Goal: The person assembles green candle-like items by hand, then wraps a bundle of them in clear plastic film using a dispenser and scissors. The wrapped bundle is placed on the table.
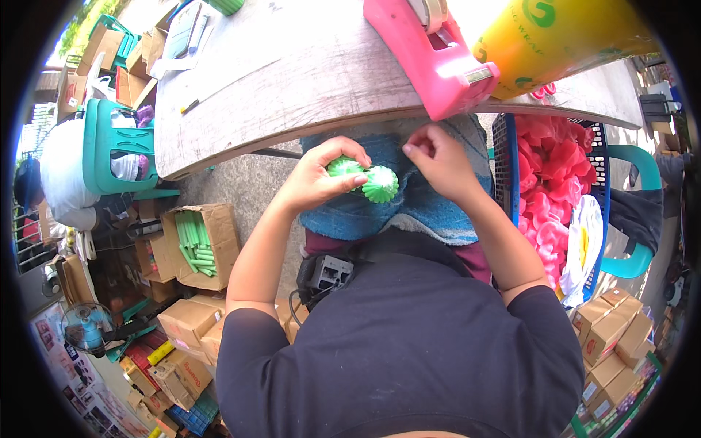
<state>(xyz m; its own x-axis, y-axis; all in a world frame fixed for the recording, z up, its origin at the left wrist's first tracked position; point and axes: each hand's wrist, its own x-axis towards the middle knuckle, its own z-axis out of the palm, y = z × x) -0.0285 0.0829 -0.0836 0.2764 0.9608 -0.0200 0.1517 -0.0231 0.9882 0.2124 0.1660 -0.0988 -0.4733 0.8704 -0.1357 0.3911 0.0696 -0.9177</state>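
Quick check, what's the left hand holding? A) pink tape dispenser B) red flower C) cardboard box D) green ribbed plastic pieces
D: the left hand grips the green ribbed pieces over the lap, while the right hand is pinched shut beside them, below the pink tape dispenser.

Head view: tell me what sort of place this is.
Probably an outdoor craft or packing stall. The left hand holds a green ridged piece beside a pink tape dispenser, with a basket of pink flowers and cardboard boxes around.
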